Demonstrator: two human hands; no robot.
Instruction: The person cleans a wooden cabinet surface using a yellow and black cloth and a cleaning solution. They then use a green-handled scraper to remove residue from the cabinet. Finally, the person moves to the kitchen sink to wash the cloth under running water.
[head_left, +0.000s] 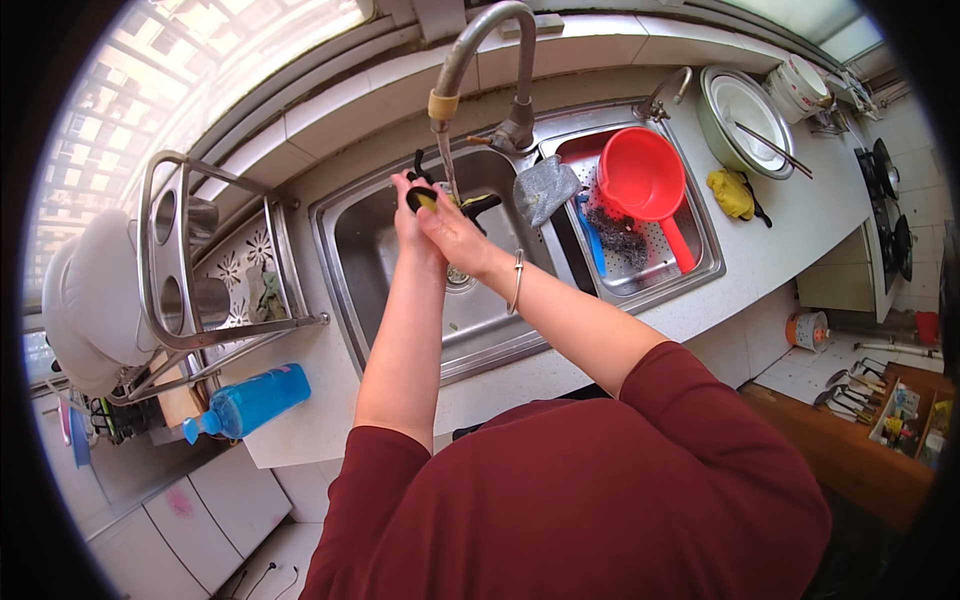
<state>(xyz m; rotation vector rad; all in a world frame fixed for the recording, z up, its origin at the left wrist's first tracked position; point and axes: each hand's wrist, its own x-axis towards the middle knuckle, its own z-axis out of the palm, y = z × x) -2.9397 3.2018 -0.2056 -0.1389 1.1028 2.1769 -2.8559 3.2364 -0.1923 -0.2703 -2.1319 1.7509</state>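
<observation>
Over the left basin of a steel sink (352, 277), my left hand (407, 217) and my right hand (459, 234) press together palm to palm. Between them is a yellow-and-black cloth item (424, 198); black ends stick out above and to the right. Its full shape is hidden by my hands. Water (447, 161) runs from the curved faucet (484, 26) just behind my fingers and onto the cloth. The basin's drain (458, 277) shows below my wrists. A bracelet (517, 281) circles my right wrist.
A grey cloth (546, 189) hangs over the basin divider. The perforated right tray holds a red dipper (641, 172), a blue-handled brush (591, 236) and dark scouring mesh (622, 240). Another yellow-and-black cloth (731, 195), stacked basins (742, 112), a blue bottle (259, 401) and a steel rack (225, 334) stand around.
</observation>
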